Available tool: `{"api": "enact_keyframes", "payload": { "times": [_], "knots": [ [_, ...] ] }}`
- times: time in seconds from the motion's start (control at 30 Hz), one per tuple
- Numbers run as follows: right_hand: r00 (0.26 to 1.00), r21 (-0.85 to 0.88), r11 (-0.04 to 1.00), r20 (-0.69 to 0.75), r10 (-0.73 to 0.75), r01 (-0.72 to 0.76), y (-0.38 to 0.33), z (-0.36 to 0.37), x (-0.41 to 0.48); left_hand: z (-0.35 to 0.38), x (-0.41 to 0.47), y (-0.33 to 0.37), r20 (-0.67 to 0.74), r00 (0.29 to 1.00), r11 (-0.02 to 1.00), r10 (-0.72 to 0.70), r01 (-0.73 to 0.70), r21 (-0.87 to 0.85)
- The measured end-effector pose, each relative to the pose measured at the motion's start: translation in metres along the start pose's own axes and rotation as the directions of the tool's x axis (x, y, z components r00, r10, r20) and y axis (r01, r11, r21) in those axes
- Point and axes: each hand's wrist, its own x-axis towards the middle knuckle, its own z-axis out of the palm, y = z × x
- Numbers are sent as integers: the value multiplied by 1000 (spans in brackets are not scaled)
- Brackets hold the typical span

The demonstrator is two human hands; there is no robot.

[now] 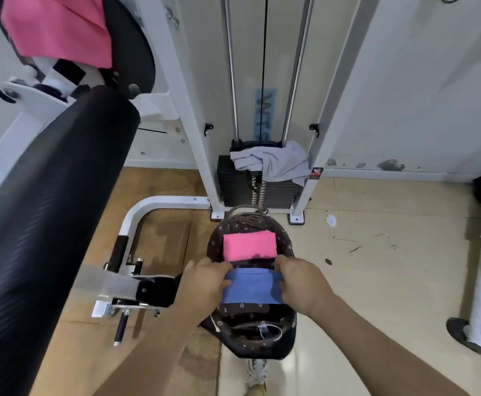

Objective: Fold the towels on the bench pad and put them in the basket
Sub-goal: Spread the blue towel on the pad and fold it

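Gym floor tiled; basket set on it. Folded blue towel held over basket mouth, pinched at each short end by left hand and right hand. Folded pink towel already inside basket. Cloth judged light, soft, floppy: ends best supported.

I can read nothing for certain. The blue sticker on the machine's back panel bears dark, blurred letters. The print on the warning label on the right upright is too small.
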Motion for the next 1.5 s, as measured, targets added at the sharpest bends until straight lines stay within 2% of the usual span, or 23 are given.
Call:
{"api": "enact_keyframes", "payload": {
  "times": [0.1, 0.2, 0.27, 0.4, 0.53, 0.6, 0.67, 0.73, 0.8, 0.87, 0.9, 0.97, 1.03, 1.17, 1.2, 1.23, 1.3, 1.33, 1.37, 1.43, 1.5],
  "knots": [
    [997, -221, 975, 78, -11, 28, -3, 17, 31, 20, 26, 2, 162, 986, 981, 22, -53, 187],
    [993, -335, 941, 115, -6, 45, -2, 28, 63, 30, 51, 6, 167, 986, 949, 12, -64, 308],
    [990, -368, 928, 139, -9, 60, -1, 31, 81, 34, 66, 7, 178, 984, 922, -5, -64, 383],
    [977, -395, 913, 212, -13, 98, -3, 40, 101, 48, 80, 9, 233, 971, 911, -59, -43, 411],
    [983, -413, 905, 184, -26, 101, 1, 45, 109, 57, 92, 8, 266, 961, 905, -78, -44, 423],
    [986, -381, 917, 155, -62, 118, 1, 45, 108, 59, 96, 7, 274, 959, 897, -76, -54, 439],
    [992, -320, 939, 10, -129, 125, 1, 49, 107, 58, 99, 6, 257, 965, 888, -62, -64, 455],
    [987, -197, 970, -46, -151, 139, 1, 52, 104, 59, 101, 4, 224, 974, 887, -43, -66, 456],
    [991, 75, 989, 36, -130, 127, -1, 55, 100, 60, 100, 1, 174, 984, 908, -37, -40, 418],
    [996, 336, 942, 87, -6, -23, -1, 58, 99, 58, 95, 4, 86, 996, 931, 16, -46, 362],
    [992, 403, 910, 113, 55, -96, 1, 62, 101, 63, 93, 4, 51, 997, 937, 60, -74, 341],
    [977, 462, 863, 153, 149, -205, 3, 67, 105, 79, 85, 5, 15, 993, 963, 114, -114, 243],
    [966, 491, 834, 185, 183, -252, 2, 66, 108, 93, 74, 7, 8, 995, 977, 95, -95, 193],
    [963, 523, 812, 202, 179, -261, -5, 66, 115, 102, 69, 12, 155, 987, 983, 29, -57, 176],
    [958, 573, 770, 214, 190, -281, -6, 68, 116, 102, 73, 14, 161, 986, 979, 32, -64, 195],
    [943, 665, 669, 251, 219, -332, -6, 69, 116, 104, 79, 15, 142, 989, 971, 44, -76, 226],
    [874, 837, 277, 404, 269, -472, -5, 68, 115, 98, 88, 20, 118, 992, 955, 53, -85, 286],
    [839, 858, 74, 474, 265, -508, -5, 68, 112, 90, 90, 22, 163, 986, 953, 39, -85, 290],
    [814, 852, -61, 516, 265, -520, -4, 67, 110, 84, 91, 23, 210, 977, 956, 25, -85, 282],
    [773, 831, -218, 556, 306, -512, -4, 67, 107, 85, 90, 18, 280, 960, 963, 29, -102, 251],
    [731, 802, -314, 594, 335, -508, -4, 67, 105, 75, 87, 13, 287, 957, 985, 42, -87, 147]
  ]
}}
